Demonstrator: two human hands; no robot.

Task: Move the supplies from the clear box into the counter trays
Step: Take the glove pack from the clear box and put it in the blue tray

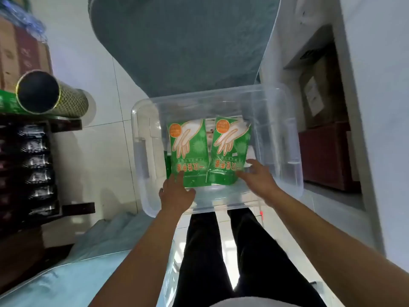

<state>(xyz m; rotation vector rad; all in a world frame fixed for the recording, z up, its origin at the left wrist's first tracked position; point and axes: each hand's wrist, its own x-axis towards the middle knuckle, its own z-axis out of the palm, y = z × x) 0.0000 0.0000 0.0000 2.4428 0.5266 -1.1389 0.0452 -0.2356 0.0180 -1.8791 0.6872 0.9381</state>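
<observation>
A clear plastic box [276, 120] stands on the floor in front of my legs. Inside it are two green packets of disposable gloves, each printed with a pale hand and an orange circle. My left hand [177, 192] reaches over the near rim and grips the bottom edge of the left packet [188, 149]. The bottom edge of the right packet [230, 151] is pinched between the thumb and fingers of my right hand [257, 177]. More items lie under the packets, mostly hidden. No counter trays are in view.
A grey-blue cushioned surface [183, 41] lies beyond the box. At the left stands a dark shelf [33, 165] with wrapped goods, a cardboard tube [53, 94] on top. A white cabinet [376, 107] with boxes inside is at the right. A pale blue cover [66, 273] lies near left.
</observation>
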